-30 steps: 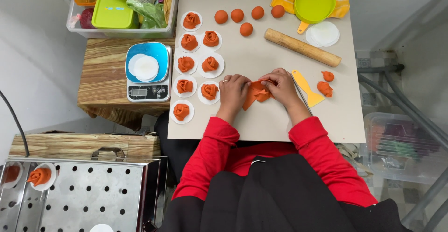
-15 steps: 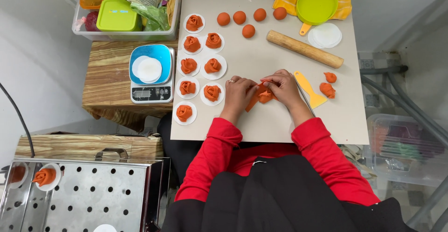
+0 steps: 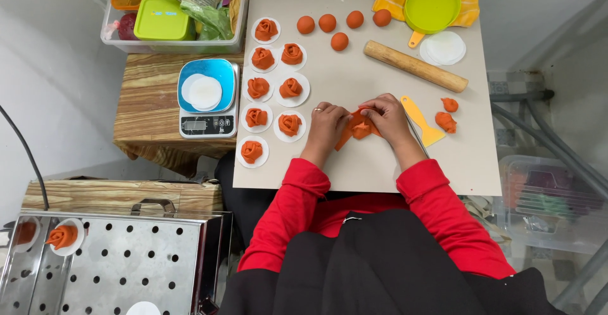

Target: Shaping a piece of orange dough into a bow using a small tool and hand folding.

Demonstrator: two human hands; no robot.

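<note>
On the beige board (image 3: 354, 163), my left hand (image 3: 326, 122) and my right hand (image 3: 387, 117) both pinch a folded piece of orange dough (image 3: 358, 128). The dough lies between my fingers, partly rolled. To the left stand several finished orange dough roses (image 3: 290, 124) on round white papers. Several orange dough balls (image 3: 340, 41) lie at the far side. A wooden rolling pin (image 3: 415, 66) lies above my right hand, and a yellow scraper (image 3: 421, 120) rests just right of it.
Two dough scraps (image 3: 446, 120) lie at the right. A green lid (image 3: 432, 5) on a yellow cloth and white paper rounds (image 3: 444, 47) sit far right. A blue kitchen scale (image 3: 207, 96) stands on a wooden stool at left. A perforated steel tray (image 3: 120, 258) holds one rose (image 3: 63, 236).
My hands have kept folding the orange dough in place. The view has shifted slightly; nothing else on the board has moved.
</note>
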